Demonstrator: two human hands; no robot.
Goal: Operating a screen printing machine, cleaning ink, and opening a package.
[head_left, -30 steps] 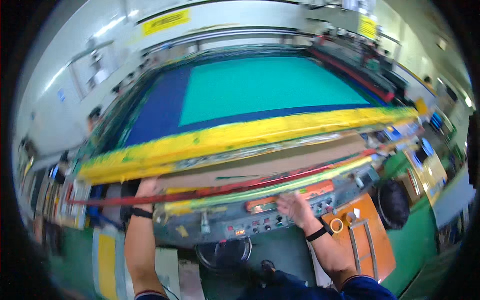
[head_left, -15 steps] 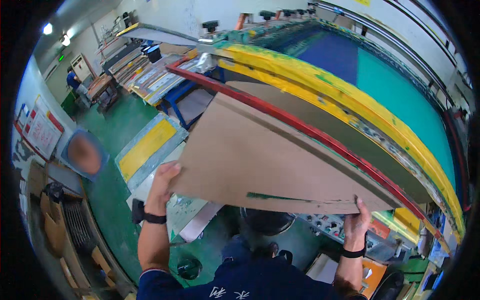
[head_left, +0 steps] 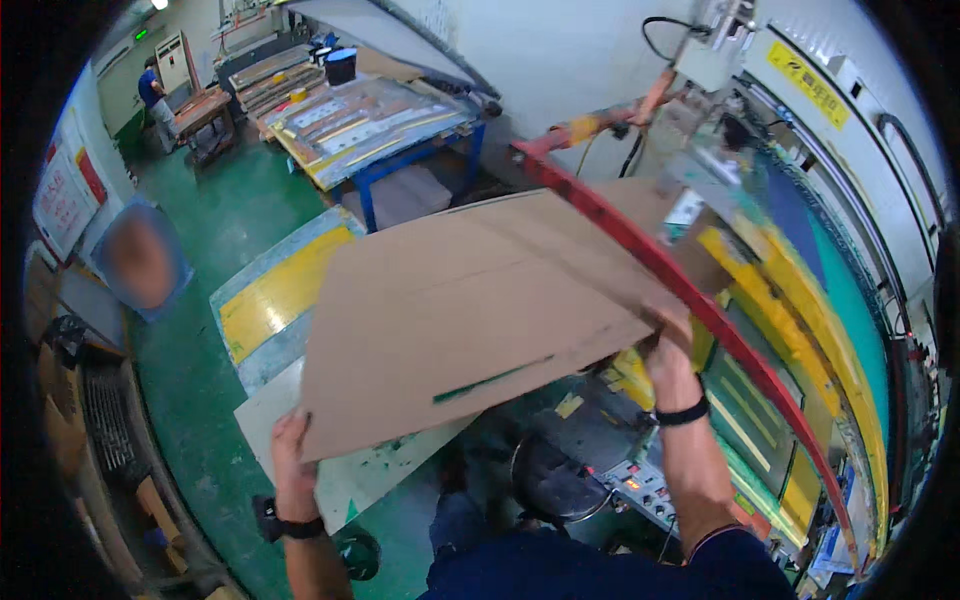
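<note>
A large brown cardboard sheet hangs in front of me, held up by both hands. A dark green streak runs along its near edge. My left hand is closed on the near left corner. At the right corner my right hand grips the sheet, its fingers partly hidden. The red bar of the printing machine crosses just over the sheet's right side. Beyond the bar is the yellow-edged screen frame with its green and blue mesh.
A control panel with knobs and a round black stool are below the sheet. A yellow-and-grey board leans at left. Behind stands a blue-legged table with boards and a dark bucket. A co-worker stands far left.
The cardboard sheet has shifted left, drawn mostly out from under the red bar and frame. Both hands moved with it, the left one lower. My view has swung to the right.
</note>
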